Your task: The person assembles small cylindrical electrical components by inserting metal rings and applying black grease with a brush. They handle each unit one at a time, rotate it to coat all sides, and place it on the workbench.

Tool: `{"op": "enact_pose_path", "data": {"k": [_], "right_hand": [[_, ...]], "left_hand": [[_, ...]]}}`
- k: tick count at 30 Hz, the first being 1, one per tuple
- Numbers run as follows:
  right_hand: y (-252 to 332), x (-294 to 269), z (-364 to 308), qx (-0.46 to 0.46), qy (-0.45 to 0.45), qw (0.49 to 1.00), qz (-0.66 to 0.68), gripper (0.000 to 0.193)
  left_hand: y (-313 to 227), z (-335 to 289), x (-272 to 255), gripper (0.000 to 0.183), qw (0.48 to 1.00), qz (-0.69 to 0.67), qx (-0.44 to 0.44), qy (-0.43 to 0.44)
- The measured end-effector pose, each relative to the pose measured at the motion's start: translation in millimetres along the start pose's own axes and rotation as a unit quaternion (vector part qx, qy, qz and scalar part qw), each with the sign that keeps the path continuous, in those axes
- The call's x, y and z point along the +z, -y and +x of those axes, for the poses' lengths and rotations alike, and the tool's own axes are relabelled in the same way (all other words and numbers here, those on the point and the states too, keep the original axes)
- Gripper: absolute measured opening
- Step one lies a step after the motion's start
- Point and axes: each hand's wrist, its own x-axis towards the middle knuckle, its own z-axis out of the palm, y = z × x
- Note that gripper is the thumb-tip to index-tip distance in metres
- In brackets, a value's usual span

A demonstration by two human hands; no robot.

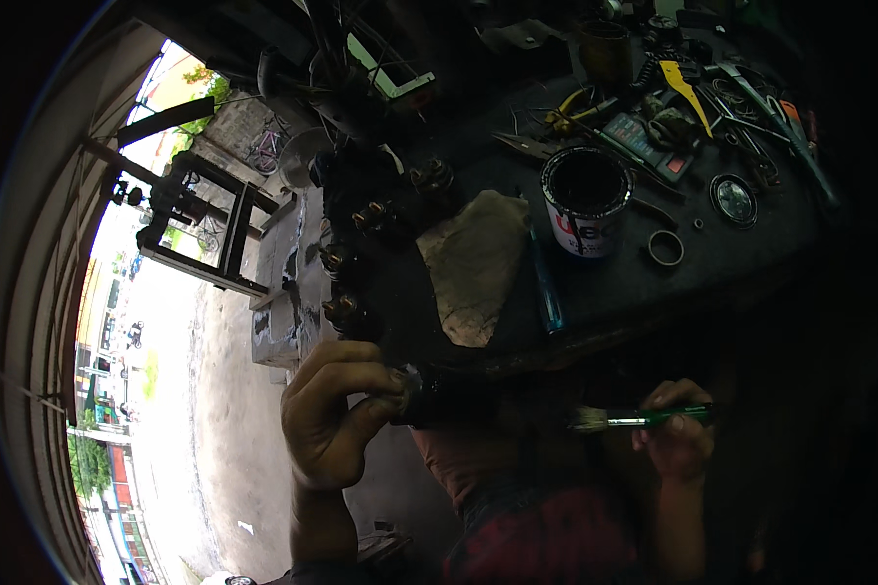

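My left hand (337, 414) is closed, thumb and fingers pinching a dark, roundish part (417, 392) just off the near edge of the workbench. Most of that part is lost in shadow. In my right hand (680, 434) is a paintbrush (644, 418) with a green handle, held level, its pale bristles pointing left toward the dark part but apart from it. An open can (580, 229) with dark smears round its rim stands on the bench beyond the brush. Several dark parts with brassy prongs, one of them a near part (344, 312), line the bench's left side.
A stained sheet (476, 268) and a blue screwdriver (546, 292) lie left of the can. To its right are a metal ring (665, 249) and a round lid (733, 199). Tools, including a yellow-handled one (686, 93), crowd the back right. A press-like frame (205, 219) stands left.
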Motion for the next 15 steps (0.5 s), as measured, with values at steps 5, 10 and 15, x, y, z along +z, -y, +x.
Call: {"op": "enact_pose_path", "data": {"k": [5, 10, 15], "right_hand": [[26, -6, -6, -0.049, -0.042, 0.998, -0.003, 0.024], [36, 30, 25, -0.102, -0.065, 0.992, -0.044, 0.032], [53, 70, 70, -0.088, -0.06, 0.994, -0.025, 0.037]], "left_hand": [[-12, 1, -12, 0.011, 0.995, 0.04, -0.079, -0.046], [-4, 23, -16, 0.009, 0.99, 0.125, -0.039, -0.052], [7, 43, -13, 0.008, 0.985, 0.162, -0.027, -0.055]]}}
